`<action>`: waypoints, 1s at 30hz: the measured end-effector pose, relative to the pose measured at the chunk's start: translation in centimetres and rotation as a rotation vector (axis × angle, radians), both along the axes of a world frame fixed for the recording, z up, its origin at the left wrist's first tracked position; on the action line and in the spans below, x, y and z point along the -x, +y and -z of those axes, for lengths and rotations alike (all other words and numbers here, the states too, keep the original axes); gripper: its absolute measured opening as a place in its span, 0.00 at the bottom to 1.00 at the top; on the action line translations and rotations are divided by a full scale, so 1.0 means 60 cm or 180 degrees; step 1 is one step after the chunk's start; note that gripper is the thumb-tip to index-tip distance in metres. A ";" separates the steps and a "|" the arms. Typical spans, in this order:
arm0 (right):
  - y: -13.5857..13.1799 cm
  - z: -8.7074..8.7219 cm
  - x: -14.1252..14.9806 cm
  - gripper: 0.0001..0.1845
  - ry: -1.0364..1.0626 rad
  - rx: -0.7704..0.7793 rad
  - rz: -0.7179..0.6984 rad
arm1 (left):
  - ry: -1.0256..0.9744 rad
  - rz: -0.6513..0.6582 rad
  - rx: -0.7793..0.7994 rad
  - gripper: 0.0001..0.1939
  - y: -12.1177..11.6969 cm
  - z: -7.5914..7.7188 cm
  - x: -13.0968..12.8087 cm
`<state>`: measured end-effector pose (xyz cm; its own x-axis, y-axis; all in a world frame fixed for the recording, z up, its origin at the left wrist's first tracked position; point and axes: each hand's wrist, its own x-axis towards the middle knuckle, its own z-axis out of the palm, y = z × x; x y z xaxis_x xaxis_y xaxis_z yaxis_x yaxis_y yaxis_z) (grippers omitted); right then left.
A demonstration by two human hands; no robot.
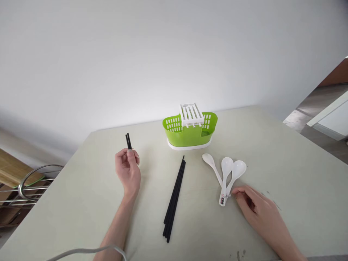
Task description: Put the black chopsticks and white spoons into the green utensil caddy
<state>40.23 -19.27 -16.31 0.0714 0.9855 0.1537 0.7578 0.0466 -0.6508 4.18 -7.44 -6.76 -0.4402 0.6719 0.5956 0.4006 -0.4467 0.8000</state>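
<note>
My left hand (pixel 128 168) is raised over the left part of the table, closed around a pair of black chopsticks (pixel 128 141) whose ends stick up above the fingers. More black chopsticks (pixel 174 199) lie in a narrow bundle on the table between my hands. Three white spoons lie with their handles crossing: one spoon (pixel 208 159) at the left, one spoon (pixel 227 166) in the middle and one spoon (pixel 239 169) at the right. Beside their handle ends rests my right hand (pixel 259 214), its fingers loosely curled with nothing visible in them.
A green cutlery basket (pixel 187 137) with a white slatted top piece (pixel 191 114) and white base stands at the back of the pale table (pixel 81 203), near the wall (pixel 130 58). A wire rack (pixel 29 192) is at the left. A grey cable (pixel 87 250) crosses the lower left.
</note>
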 end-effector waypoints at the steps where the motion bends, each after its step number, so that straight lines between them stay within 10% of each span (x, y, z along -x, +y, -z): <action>1: 0.001 0.001 -0.002 0.13 -0.0004 -0.0009 -0.0021 | -0.0094 0.0000 -0.0020 0.13 0.000 -0.001 0.002; 14: 0.000 -0.001 0.001 0.13 0.0005 0.0021 0.0003 | -0.1232 0.0445 0.0017 0.26 -0.013 -0.023 -0.018; 18: -0.003 0.001 0.003 0.13 0.0023 -0.0008 0.0121 | -0.1424 0.0523 0.0196 0.27 -0.007 -0.002 -0.022; 24: -0.002 0.001 0.002 0.12 0.0026 -0.0009 0.0108 | -0.0086 -0.0070 0.0928 0.27 -0.006 0.037 -0.032; 30: -0.001 -0.001 0.002 0.13 0.0049 -0.0054 0.0075 | -0.0801 0.0459 0.1089 0.26 -0.008 0.043 -0.038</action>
<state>40.12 -19.32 -16.23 0.0972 0.9808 0.1691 0.7488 0.0399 -0.6617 6.45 -7.93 -9.35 -0.4303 0.8768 0.2148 0.1277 -0.1764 0.9760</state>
